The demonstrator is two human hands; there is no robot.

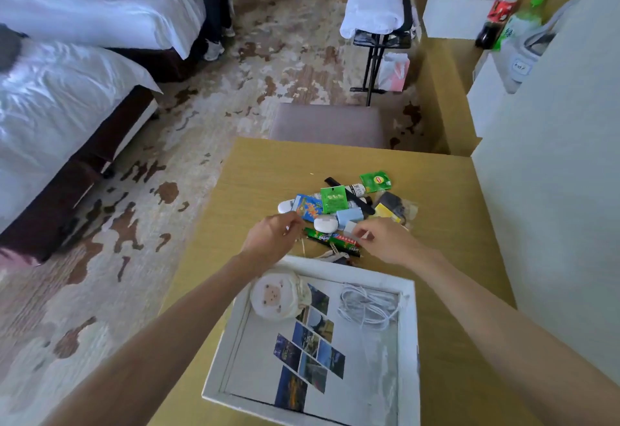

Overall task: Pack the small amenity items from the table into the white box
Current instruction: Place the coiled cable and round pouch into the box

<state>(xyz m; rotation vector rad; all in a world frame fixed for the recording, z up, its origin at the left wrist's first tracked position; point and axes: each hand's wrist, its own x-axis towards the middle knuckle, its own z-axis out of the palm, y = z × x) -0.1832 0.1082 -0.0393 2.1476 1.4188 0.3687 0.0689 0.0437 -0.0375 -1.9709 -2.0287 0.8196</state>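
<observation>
A pile of small amenity items [349,204] lies mid-table: green sachets, a blue packet [309,208], a white oval case [325,224], a pale blue box, a black comb, a long green tube [330,241]. My left hand [273,236] reaches the pile's near left edge, fingertips pinched by the blue packet. My right hand [385,239] pinches a small white block [350,228] at the pile's near side. The white box [411,325] sits open below the hands. It holds a round sheep-print pouch [276,296], a coiled white cable [367,305] and photo cards.
The wooden table [261,170] ends at the left over patterned carpet. A grey stool [327,122] stands beyond the far edge. A white wall rises at the right. Beds are at the left, with a person standing by them; bottles are at the upper right.
</observation>
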